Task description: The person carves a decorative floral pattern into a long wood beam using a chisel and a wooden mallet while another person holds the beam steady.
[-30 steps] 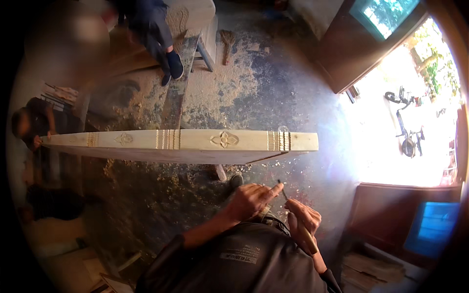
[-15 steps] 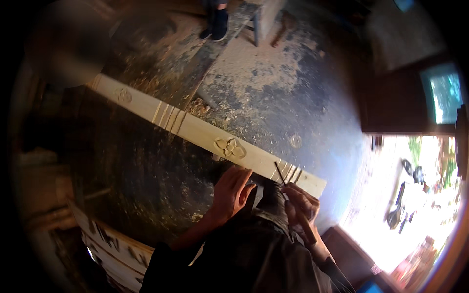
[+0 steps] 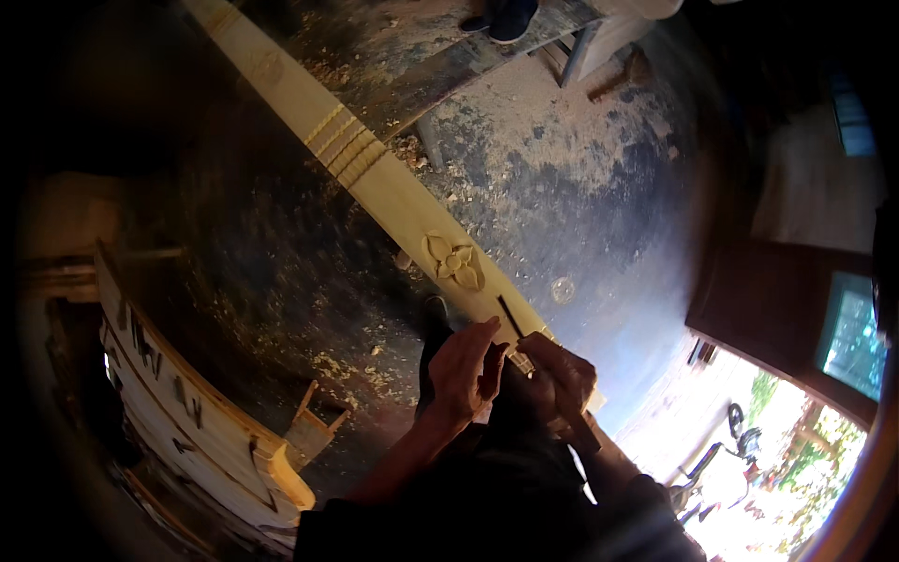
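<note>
A long pale wooden board (image 3: 403, 199) runs slantwise from the upper left down to my hands. It bears a carved four-petal flower (image 3: 454, 260) and a band of carved cross grooves (image 3: 345, 147). My right hand (image 3: 559, 370) is closed around a carving chisel (image 3: 510, 317), its dark thin blade pointing up and left over the board below the flower. The wooden handle shows beneath my fist. Beside it, at the board's near edge, my left hand (image 3: 459, 370) holds nothing, its fingers stretched out and its thumb apart. My hands partly hide the board's near end.
Wood chips (image 3: 407, 150) and dust lie on the dark floor. Another person's shoes (image 3: 510, 21) and a wooden bench (image 3: 609, 42) are at the top. A pale slatted wooden piece (image 3: 201, 421) stands lower left. A bright doorway (image 3: 749, 450) opens at lower right.
The view has turned, so the board now slants more steeply. My right hand with the chisel has come closer to my left hand and to the carved flower.
</note>
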Available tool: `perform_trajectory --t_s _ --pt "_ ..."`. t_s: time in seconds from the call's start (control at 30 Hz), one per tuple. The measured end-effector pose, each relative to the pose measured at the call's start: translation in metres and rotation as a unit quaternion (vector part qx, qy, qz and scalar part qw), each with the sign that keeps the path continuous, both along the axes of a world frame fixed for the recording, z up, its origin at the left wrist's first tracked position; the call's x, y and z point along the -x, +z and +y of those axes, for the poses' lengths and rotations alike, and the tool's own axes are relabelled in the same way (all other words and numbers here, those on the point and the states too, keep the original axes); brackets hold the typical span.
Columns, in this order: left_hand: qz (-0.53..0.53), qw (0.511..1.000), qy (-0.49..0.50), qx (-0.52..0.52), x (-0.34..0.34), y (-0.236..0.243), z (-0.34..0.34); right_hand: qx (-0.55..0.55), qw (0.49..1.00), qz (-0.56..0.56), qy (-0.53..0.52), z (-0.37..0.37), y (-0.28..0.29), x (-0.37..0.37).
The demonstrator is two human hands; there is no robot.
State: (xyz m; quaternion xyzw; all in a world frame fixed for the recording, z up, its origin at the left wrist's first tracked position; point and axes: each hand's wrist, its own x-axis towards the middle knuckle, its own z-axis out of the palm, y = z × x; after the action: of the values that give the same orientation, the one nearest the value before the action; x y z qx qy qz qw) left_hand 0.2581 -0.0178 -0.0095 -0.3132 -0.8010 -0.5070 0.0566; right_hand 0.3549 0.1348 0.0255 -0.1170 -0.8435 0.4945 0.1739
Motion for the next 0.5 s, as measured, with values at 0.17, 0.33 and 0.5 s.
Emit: perform_trajectory --t_s 0.17,0.33,0.5 --pt "-0.004 0.999 0.031 -0.034 -0.001 -0.024 0.018 -0.021 0.999 0.037 0.025 0.009 -0.009 0.027" --pt "0.037 0.996 0.074 -0.033 -0.002 -0.046 0.027 -0.031 0.996 0.032 0.076 0.016 -0.014 0.039" --pt "0.069 0.992 0.102 -0.011 -0.007 -0.054 0.031 -0.035 0.995 0.035 0.087 0.014 -0.02 0.038"
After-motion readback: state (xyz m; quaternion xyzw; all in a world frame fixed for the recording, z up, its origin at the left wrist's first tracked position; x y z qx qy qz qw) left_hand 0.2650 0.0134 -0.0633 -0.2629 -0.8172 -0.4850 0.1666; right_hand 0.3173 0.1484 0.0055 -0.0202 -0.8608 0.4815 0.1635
